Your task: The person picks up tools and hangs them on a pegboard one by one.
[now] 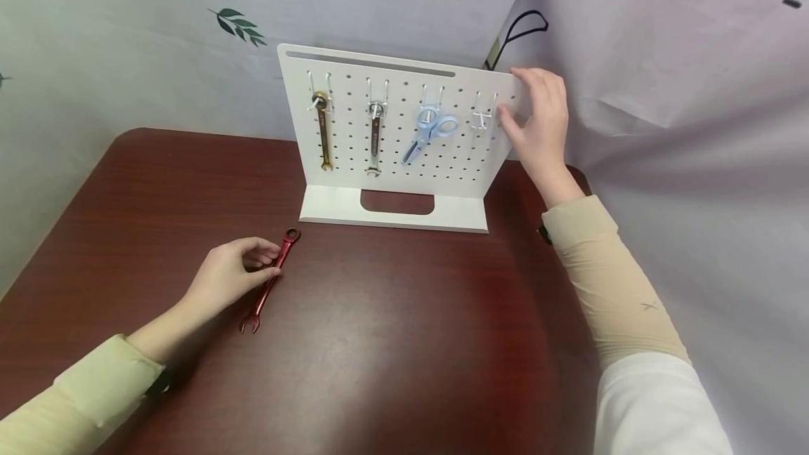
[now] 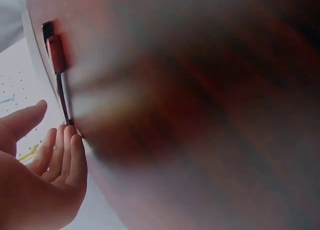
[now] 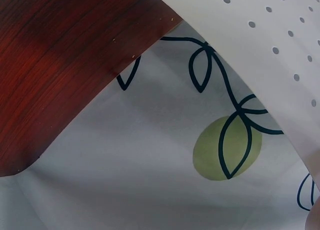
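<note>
A red combination wrench (image 1: 268,290) lies slanted on the dark table, its ring end near the pegboard's base. My left hand (image 1: 230,269) is beside it, thumb and fingers spread apart, with fingertips right at the shaft. In the left wrist view, the wrench (image 2: 58,57) shows just beyond the fingertips. At the upper right corner of the white pegboard (image 1: 392,139), my right hand (image 1: 540,118) grips the edge, thumb on the front face and fingers over the top. The right wrist view shows the board's perforated edge and barely any of that hand.
Hooks on the board hold a gold-coloured wrench (image 1: 324,133), a silver wrench (image 1: 376,135) and blue scissors (image 1: 426,130). Another hook (image 1: 482,119) at the right bears nothing. The board stands on a white base (image 1: 331,206) near the table's back, before a patterned cloth (image 1: 170,41).
</note>
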Action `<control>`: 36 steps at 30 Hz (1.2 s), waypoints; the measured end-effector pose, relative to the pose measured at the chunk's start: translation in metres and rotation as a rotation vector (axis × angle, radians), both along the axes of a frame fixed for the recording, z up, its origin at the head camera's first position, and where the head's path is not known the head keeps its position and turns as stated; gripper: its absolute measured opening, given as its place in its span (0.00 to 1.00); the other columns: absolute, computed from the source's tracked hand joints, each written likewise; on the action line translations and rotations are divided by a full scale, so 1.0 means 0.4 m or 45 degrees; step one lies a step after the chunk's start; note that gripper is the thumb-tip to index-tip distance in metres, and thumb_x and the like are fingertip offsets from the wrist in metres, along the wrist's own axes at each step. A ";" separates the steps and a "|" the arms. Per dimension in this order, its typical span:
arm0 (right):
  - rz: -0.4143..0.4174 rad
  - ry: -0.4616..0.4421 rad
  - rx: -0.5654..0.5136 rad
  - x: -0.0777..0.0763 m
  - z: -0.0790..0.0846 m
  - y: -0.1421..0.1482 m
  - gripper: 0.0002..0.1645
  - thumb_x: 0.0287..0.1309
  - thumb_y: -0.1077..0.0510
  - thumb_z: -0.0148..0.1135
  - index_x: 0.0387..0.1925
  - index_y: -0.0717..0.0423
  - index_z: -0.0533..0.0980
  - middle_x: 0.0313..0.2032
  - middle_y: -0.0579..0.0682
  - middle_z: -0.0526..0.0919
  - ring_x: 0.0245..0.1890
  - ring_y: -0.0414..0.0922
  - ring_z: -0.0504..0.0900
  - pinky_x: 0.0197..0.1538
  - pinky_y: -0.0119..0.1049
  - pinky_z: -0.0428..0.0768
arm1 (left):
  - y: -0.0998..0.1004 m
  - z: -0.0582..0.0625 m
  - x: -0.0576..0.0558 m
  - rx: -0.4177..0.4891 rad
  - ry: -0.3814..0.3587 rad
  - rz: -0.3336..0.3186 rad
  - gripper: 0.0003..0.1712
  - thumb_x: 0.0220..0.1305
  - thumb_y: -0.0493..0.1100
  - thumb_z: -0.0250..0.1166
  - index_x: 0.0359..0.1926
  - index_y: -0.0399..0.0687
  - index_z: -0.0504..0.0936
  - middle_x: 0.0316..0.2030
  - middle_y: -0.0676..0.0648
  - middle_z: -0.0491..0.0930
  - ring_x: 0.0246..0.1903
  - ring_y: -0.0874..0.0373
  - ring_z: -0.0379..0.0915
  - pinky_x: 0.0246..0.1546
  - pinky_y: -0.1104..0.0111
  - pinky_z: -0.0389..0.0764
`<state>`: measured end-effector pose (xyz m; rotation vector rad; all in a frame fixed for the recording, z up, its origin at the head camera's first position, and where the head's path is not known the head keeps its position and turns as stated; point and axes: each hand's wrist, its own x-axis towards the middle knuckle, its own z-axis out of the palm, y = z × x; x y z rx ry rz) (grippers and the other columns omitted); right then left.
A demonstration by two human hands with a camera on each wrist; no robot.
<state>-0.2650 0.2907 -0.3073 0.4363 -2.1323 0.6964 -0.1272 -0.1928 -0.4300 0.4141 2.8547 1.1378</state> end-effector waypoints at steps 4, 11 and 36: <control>0.001 0.003 -0.003 0.001 0.000 -0.001 0.26 0.62 0.65 0.71 0.61 0.64 0.80 0.58 0.64 0.83 0.63 0.61 0.75 0.74 0.46 0.70 | 0.000 -0.009 -0.002 0.005 -0.003 -0.001 0.19 0.55 0.32 0.81 0.48 0.36 0.88 0.42 0.38 0.91 0.34 0.66 0.86 0.37 0.84 0.82; -0.003 0.002 -0.006 0.004 0.001 0.000 0.26 0.62 0.65 0.71 0.61 0.64 0.80 0.58 0.64 0.83 0.63 0.61 0.75 0.74 0.46 0.70 | 0.006 -0.025 -0.007 0.023 0.052 0.025 0.18 0.53 0.31 0.81 0.46 0.33 0.88 0.38 0.38 0.91 0.30 0.77 0.79 0.33 0.85 0.80; 0.001 -0.002 0.000 0.000 0.002 -0.003 0.26 0.61 0.65 0.71 0.61 0.64 0.80 0.58 0.64 0.83 0.63 0.61 0.75 0.73 0.47 0.70 | 0.014 -0.010 -0.035 -0.027 -0.106 0.096 0.13 0.55 0.32 0.77 0.43 0.32 0.90 0.32 0.40 0.91 0.29 0.64 0.83 0.29 0.80 0.77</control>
